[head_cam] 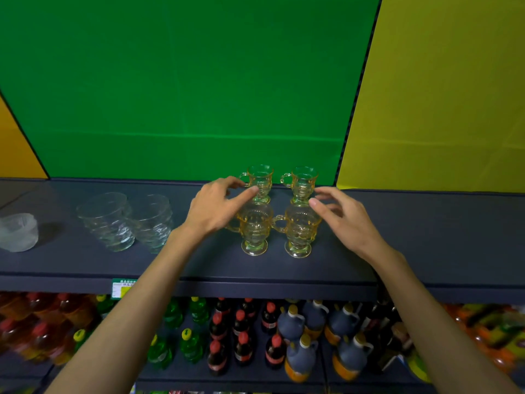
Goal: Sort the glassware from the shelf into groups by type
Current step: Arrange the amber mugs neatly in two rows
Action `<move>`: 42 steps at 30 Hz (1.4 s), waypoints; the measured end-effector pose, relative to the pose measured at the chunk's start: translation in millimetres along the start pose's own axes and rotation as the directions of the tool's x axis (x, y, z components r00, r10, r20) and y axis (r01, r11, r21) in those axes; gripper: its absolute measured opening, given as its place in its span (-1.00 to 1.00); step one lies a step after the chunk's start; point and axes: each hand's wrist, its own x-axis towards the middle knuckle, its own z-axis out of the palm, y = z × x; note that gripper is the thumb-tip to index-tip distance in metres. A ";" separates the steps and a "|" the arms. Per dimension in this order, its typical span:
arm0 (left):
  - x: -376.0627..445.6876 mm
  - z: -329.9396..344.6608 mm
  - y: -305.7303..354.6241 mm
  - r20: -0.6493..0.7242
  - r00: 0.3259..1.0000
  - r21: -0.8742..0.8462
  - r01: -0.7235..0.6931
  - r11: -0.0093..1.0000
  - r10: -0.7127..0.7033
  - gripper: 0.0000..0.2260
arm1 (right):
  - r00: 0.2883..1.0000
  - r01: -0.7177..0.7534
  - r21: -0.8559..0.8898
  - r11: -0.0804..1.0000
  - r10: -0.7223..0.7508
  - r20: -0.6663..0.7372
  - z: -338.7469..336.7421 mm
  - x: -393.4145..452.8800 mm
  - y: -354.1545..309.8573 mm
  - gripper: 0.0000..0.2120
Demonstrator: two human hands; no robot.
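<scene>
Several amber footed glass mugs with handles stand in a square on the dark shelf (426,240): a back left mug (261,182), a back right mug (302,183), a front left mug (254,233) and a front right mug (299,234). My left hand (218,206) hovers over the left pair, fingers spread, fingertip near the back left mug. My right hand (343,217) hovers by the right pair, fingers apart, holding nothing. Two clear ribbed glass tumblers (108,220) (152,221) stand together to the left.
A frosted white cup (18,231) sits at the shelf's far left. Green and yellow panels form the back wall. Below the shelf edge, rows of bottles (244,339) and dark jugs (301,356) fill a lower shelf. A price tag (122,288) hangs on the shelf front.
</scene>
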 end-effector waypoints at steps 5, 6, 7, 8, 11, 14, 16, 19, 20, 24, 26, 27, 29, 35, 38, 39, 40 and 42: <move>30.1 -8.0 5.4 -0.004 0.999 0.253 -0.032 0.967 0.035 -0.31 | 0.997 0.003 -0.117 0.993 -0.012 -0.081 -9.8 27.4 6.6 -0.61; 36.3 -8.2 5.6 0.003 0.999 0.292 -0.040 0.956 0.041 -0.32 | 0.995 0.000 -0.141 0.990 -0.013 -0.095 -11.3 33.0 9.5 -0.63; 42.7 -7.9 5.1 0.014 0.999 0.325 -0.047 0.945 0.044 -0.33 | 0.994 -0.007 -0.162 0.987 -0.010 -0.105 -12.2 38.7 12.7 -0.63; 48.8 -7.1 4.4 0.027 0.999 0.351 -0.052 0.935 0.045 -0.33 | 0.994 -0.016 -0.184 0.983 -0.004 -0.110 -13.0 44.3 16.2 -0.63; 65.9 -0.5 2.7 0.067 0.997 0.402 -0.059 0.914 0.035 -0.30 | 0.995 -0.053 -0.264 0.963 0.029 -0.094 -12.7 60.3 27.2 -0.56; 82.0 8.3 3.3 0.116 0.993 0.419 -0.056 0.906 0.008 -0.25 | 0.995 -0.087 -0.308 0.948 0.067 -0.074 -9.4 75.5 36.0 -0.46; 93.0 13.3 3.7 0.147 0.989 0.380 -0.043 0.924 -0.014 -0.22 | 0.994 -0.105 -0.297 0.949 0.089 -0.065 -7.3 86.3 41.2 -0.41; 109.4 20.4 1.9 0.189 0.981 0.324 -0.028 0.946 -0.035 -0.18 | 0.990 -0.138 -0.224 0.965 0.132 -0.039 -6.6 103.8 46.4 -0.36; 114.5 22.9 0.8 0.198 0.979 0.306 -0.016 0.952 -0.047 -0.16 | 0.990 -0.141 -0.210 0.968 0.138 -0.028 -6.2 109.3 47.4 -0.35; 132.2 31.2 -4.0 0.278 0.955 0.176 0.056 0.983 -0.104 -0.11 | 0.986 -0.158 -0.179 0.971 0.164 0.020 -0.3 128.1 50.4 -0.28; 137.2 34.4 -7.6 0.317 0.940 0.123 0.090 0.988 -0.125 -0.13 | 0.981 -0.183 -0.134 0.974 0.190 0.046 4.9 134.4 52.3 -0.24; 138.4 35.8 -10.0 0.334 0.933 0.103 0.106 0.989 -0.135 -0.14 | 0.978 -0.191 -0.115 0.975 0.198 0.056 7.5 136.9 53.3 -0.23; 139.6 39.3 -16.0 0.354 0.924 0.066 0.131 0.989 -0.146 -0.16 | 0.976 -0.193 -0.084 0.978 0.200 0.081 13.2 139.2 55.3 -0.23; 135.3 50.1 -28.1 0.331 0.936 -0.080 0.154 0.985 -0.120 -0.27 | 0.983 -0.164 -0.034 0.986 0.166 0.075 22.8 139.8 57.9 -0.28; 131.4 52.6 -29.9 0.332 0.938 -0.117 0.151 0.982 -0.105 -0.27 | 0.985 -0.145 -0.038 0.989 0.147 0.087 23.5 137.5 58.5 -0.29; 130.2 53.2 -30.6 0.329 0.939 -0.124 0.149 0.981 -0.101 -0.28 | 0.986 -0.139 -0.035 0.990 0.142 0.090 23.2 136.1 59.1 -0.30; 128.9 53.6 -31.0 0.327 0.940 -0.132 0.148 0.980 -0.097 -0.29 | 0.986 -0.136 -0.030 0.990 0.139 0.092 22.7 134.9 59.8 -0.30; 126.2 53.1 -30.7 0.328 0.940 -0.142 0.141 0.980 -0.087 -0.31 | 0.986 -0.133 -0.019 0.991 0.134 0.096 21.3 132.6 61.4 -0.30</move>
